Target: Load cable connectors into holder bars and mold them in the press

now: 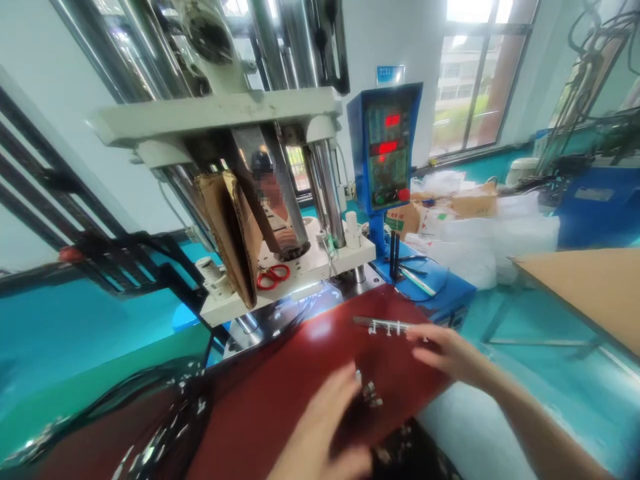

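On the dark red table [280, 373], my left hand [335, 413] is blurred, its fingers beside a small cluster of light metal pieces [371, 395]. Whether it holds anything is hidden by the blur. Farther right, my right hand [443, 353] reaches over the right end of a narrow metal strip [367, 321] with several small white pieces on it. Its fingertips touch or cover that end; the thumb is apart from the fingers below. Black cables [185, 407] with light connectors lie on the table's left part.
A white press machine [220, 117] stands behind the table, with red-handled scissors [273, 277] and cardboard [227, 233] on its base. A blue control box [363, 153] shows red digits. White bags [465, 247] and a brown-topped table [585, 280] are at right.
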`<state>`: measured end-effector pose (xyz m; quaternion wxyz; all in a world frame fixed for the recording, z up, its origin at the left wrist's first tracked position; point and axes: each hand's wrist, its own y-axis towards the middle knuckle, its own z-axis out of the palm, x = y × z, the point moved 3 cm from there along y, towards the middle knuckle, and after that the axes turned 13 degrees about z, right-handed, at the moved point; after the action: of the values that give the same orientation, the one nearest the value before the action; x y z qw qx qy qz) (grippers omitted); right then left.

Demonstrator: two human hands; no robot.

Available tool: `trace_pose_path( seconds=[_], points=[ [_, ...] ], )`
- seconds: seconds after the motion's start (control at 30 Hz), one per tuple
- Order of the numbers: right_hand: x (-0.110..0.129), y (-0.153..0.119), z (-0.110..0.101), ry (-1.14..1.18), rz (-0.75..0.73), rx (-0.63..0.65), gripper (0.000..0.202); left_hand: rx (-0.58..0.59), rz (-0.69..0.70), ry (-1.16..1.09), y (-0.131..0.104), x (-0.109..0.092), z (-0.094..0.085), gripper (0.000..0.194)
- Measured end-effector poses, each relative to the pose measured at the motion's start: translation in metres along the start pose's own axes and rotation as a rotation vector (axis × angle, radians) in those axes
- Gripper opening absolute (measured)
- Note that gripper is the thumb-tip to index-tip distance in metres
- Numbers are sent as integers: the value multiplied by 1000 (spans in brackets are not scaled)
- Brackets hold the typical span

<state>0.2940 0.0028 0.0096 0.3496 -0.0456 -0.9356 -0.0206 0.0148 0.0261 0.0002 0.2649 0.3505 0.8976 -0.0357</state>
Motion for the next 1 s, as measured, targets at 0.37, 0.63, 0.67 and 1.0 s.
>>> trace_pose_path(
  seconds=[0.37,0.63,0.67,1.0],
  points=[
    [-3,47,28,-255,-23,-335,21,80,204,282,133,12,72,67],
    [33,14,-36,-266,-106,-637,22,129,179,154,133,7,67,75],
    [30,2,-46,-354,-65,-706,22,122,174,102,131,7,62,75],
    [-78,-39,-39,-715,256,-497,35,477,-46,258,40,11,-5,64]
  ],
)
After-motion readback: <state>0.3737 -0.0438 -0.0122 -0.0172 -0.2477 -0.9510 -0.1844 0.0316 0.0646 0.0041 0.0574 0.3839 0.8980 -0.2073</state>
